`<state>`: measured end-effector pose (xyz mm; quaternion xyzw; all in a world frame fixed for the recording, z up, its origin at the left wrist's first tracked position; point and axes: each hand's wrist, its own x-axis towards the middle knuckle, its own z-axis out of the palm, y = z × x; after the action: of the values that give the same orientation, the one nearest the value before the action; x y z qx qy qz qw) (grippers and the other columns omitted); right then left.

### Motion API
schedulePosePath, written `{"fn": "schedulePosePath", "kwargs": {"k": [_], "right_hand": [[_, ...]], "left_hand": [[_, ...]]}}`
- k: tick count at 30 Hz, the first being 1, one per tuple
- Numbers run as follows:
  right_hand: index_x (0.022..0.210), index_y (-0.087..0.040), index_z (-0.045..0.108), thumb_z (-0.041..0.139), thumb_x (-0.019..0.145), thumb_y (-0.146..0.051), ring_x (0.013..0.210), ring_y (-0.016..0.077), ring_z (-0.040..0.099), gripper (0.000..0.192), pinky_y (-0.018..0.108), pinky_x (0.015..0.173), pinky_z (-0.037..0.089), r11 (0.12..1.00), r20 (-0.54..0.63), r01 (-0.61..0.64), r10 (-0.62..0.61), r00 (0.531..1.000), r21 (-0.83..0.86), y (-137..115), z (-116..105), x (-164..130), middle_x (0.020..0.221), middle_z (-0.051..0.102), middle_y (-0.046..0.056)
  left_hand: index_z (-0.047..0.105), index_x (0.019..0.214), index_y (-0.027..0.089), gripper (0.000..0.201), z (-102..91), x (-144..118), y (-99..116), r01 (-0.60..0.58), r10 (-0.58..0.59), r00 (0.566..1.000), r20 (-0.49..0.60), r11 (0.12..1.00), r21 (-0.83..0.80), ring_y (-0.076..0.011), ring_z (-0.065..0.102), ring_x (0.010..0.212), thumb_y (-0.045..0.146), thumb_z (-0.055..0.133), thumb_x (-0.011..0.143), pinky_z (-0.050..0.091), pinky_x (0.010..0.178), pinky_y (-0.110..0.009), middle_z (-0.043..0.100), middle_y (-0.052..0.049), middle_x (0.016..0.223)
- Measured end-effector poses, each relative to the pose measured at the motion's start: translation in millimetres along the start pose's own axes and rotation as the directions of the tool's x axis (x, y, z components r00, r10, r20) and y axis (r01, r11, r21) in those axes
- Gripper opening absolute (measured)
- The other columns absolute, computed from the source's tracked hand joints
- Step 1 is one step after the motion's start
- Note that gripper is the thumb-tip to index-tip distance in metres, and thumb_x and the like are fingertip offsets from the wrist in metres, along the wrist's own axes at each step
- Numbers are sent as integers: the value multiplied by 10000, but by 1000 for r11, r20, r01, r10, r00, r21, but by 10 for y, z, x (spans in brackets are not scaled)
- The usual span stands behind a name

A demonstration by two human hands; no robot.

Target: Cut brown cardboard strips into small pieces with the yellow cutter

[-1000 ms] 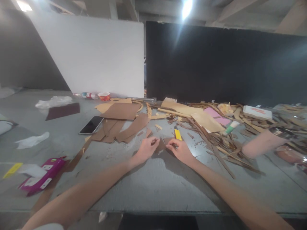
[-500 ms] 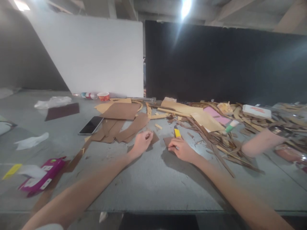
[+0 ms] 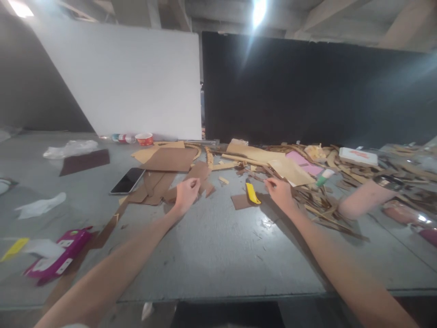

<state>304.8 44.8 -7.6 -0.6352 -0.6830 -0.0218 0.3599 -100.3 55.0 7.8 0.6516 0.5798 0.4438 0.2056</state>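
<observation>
Head cam: one red cup (image 3: 144, 140), one pink flask (image 3: 358, 199), one white box (image 3: 358, 157) on the desk (image 3: 205, 264), contents hidden. One yellow cutter (image 3: 252, 193) overlaps a brown piece (image 3: 239, 202) between left hand (image 3: 186, 193) and right hand (image 3: 280, 193). Scraps (image 3: 317, 207) crowd the right. Fingers curled, can't tell if either grip holds anything.

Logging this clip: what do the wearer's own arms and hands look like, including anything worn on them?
The left hand and right hand are gloveless, and both wrists and forearms are bare, with no watch or bracelet visible. A whitish edge at the bottom by the left arm may be a sleeve. Rings are too small to tell.
</observation>
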Motion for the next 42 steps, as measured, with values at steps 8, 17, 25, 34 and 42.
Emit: {"fn": "schedulePosePath", "kwargs": {"k": [8,17,25,34,42], "right_hand": [[1039,-145,803,558,1012,-271,897,309,758,277,375,826,511,980,49,-102,111,993,-171,167,18,21,978,831,185],[1215,-181,712,501,1113,-430,943,285,734,341,355,855,500,989,159,82,-62,985,-122,-457,93,-223,1049,782,133],[1412,-169,617,606,1077,-435,1029,329,700,428,390,877,496,956,259,167,-102,960,-243,-698,218,-394,1181,711,197],[1396,-188,716,562,1056,-231,1174,373,656,376,473,1004,511,927,218,176,-107,970,-330,-387,121,-226,1234,696,198],[1292,-275,788,696,1035,-293,1222,280,701,274,468,1103,542,838,376,497,-545,749,225,-694,-45,-337,1292,785,87]], "left_hand": [[779,1222,192,386,43,-19,63,-139,64,970,235,937,319,-279,745,783,424,491,1110,488,741,-323,755,-89,788],[701,1364,190,385,252,-438,331,-564,425,810,405,753,339,-311,718,1205,192,443,1078,542,1041,-429,732,-174,1334],[513,1640,238,535,429,-651,436,-731,543,554,631,681,56,-281,467,1592,274,458,1109,376,1320,-478,515,-94,1708],[565,1615,251,502,411,-614,388,-693,517,540,664,721,3,-227,463,1607,306,456,1128,335,1361,-430,537,-57,1697],[633,1549,277,518,365,-582,391,-656,556,565,609,751,-77,-265,585,1503,199,555,1043,449,1296,-491,667,-74,1566]]}}
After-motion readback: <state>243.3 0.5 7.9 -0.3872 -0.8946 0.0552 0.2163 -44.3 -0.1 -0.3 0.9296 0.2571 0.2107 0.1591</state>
